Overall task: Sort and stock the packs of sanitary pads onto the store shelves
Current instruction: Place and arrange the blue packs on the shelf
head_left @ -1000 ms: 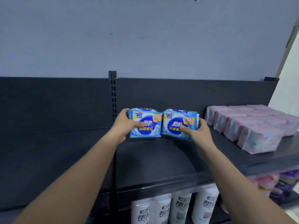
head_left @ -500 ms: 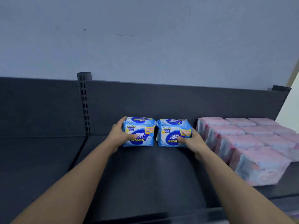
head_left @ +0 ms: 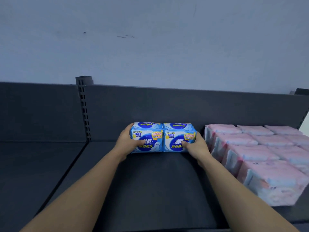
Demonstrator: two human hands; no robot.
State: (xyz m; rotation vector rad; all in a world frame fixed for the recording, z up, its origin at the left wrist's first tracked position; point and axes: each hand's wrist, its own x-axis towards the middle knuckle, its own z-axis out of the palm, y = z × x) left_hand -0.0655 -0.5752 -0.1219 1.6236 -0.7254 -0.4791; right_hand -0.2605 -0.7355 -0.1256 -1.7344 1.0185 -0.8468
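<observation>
Two blue-and-white packs of sanitary pads stand side by side at the back of the dark top shelf, touching each other. My left hand grips the left blue pack from its left side, thumb on the front. My right hand grips the right blue pack from its right side. Both packs rest on the shelf close to the back panel. Rows of pink packs fill the shelf to the right, a small gap away from my right hand.
A slotted upright post divides the back panel; the shelf section left of it holds nothing. A pale wall rises above. Bare shelf lies in front of the blue packs.
Both hands have pushed the two blue packs farther back and set them down on the shelf, now pressed together. My view has tilted down and moved closer.
</observation>
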